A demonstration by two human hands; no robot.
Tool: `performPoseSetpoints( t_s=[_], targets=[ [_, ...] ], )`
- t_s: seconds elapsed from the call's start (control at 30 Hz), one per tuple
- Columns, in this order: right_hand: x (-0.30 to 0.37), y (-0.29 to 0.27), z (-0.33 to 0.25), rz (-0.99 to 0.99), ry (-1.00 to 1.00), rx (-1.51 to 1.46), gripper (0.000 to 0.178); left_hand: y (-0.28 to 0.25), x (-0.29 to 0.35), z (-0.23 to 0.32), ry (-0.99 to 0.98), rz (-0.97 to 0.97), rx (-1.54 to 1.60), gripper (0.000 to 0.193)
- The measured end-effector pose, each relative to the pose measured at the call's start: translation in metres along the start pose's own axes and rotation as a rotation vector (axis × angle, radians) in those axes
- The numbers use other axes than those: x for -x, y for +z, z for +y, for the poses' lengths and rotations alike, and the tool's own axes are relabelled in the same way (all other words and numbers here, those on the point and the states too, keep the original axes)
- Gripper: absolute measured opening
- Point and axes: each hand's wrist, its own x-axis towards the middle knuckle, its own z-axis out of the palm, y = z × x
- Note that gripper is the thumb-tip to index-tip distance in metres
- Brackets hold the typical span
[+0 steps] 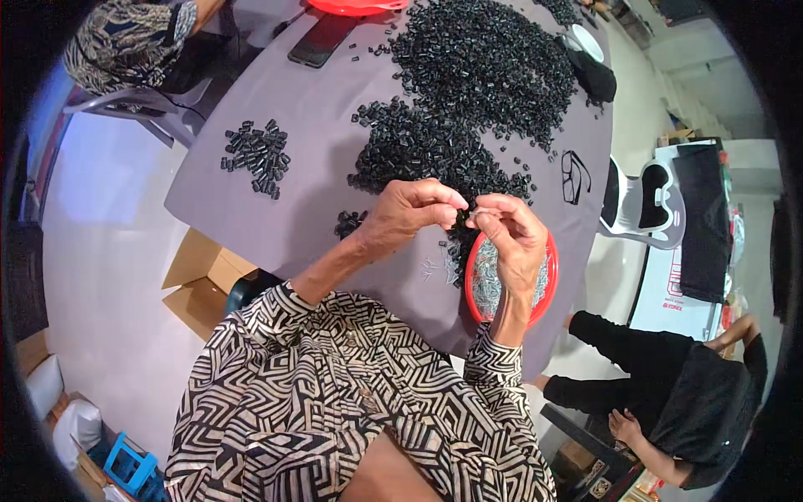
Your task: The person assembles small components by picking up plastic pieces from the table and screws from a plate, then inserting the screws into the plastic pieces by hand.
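Above the near edge of the grey-covered table [322,117], both my hands are raised close together with the fingertips pinched. My left hand [410,216] is closed at thumb and forefinger; what it holds, if anything, is too small to name. Between the thumb and fingers of my right hand [517,238] is a tiny pale, clear-looking piece. Under my right wrist sits a red oval basket [553,280] filled with small clear pieces [486,280]. Several similar clear pieces [431,266] lie loose left of it. Small black cylindrical parts [418,151] are heaped just beyond my hands.
A larger black heap [481,63] covers the far table, and a smaller pile [259,159] lies left. A phone [322,40], eyeglasses [574,177] and a red tray [360,7] are there too. Nearby are an open cardboard box [205,280], a chair [657,209] and two people.
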Motion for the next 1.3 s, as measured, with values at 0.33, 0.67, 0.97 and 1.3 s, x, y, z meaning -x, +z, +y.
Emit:
performPoseSetpoints(
  t_s=[0.33, 0.67, 0.97, 1.3],
  targets=[
    [0.001, 0.001, -0.002, -0.016, -0.102, 0.302, 0.020, -0.001, -0.003, 0.005, 0.107, -0.037, -0.227, 0.014],
    [-0.005, 0.011, -0.019, -0.094, -0.272, 0.650, 0.021, -0.005, -0.003, 0.009, 0.120, -0.057, -0.370, 0.014],
    [-0.007, 0.005, -0.004, -0.090, -0.165, 0.448, 0.022, -0.006, -0.001, -0.004, -0.045, -0.067, 0.009, 0.017],
    [-0.008, 0.006, -0.007, -0.110, -0.241, 0.562, 0.018, -0.003, 0.004, -0.008, -0.077, -0.029, 0.075, 0.016]
  ],
)
